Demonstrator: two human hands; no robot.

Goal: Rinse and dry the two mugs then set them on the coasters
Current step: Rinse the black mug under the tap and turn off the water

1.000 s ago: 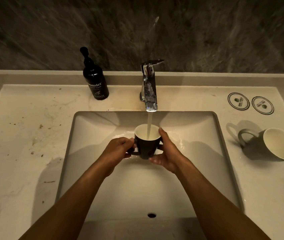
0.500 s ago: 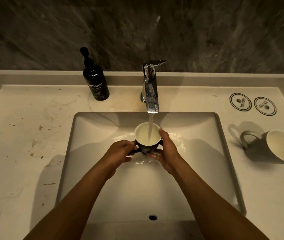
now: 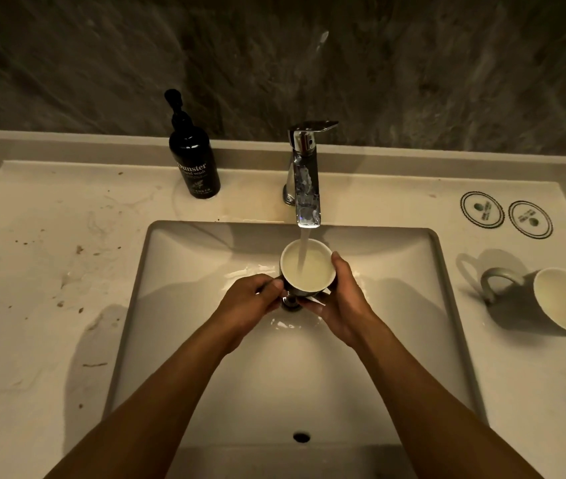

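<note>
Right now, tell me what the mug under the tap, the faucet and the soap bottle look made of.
Mug: likely glazed ceramic, dark outside, glossy cream inside.
Faucet: polished chrome-look metal, mirror reflections.
Soap bottle: dark glossy glass or plastic, cannot tell which; black pump.

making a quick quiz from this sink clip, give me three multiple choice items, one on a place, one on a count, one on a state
1. Where is the second mug?
A. on the counter right of the sink
B. inside the sink
C. on a coaster

2. How many coasters lie on the counter?
A. one
B. two
C. four

3. What is the state of the faucet?
A. off
B. running into the held mug
C. running beside the mug

Answers:
1 A, it lies on its side on the counter, nearer than the coasters.
2 B, two round ones sit side by side at the back right.
3 B, the stream falls into the held mug, which the left hand and right hand grip over the sink.
</note>
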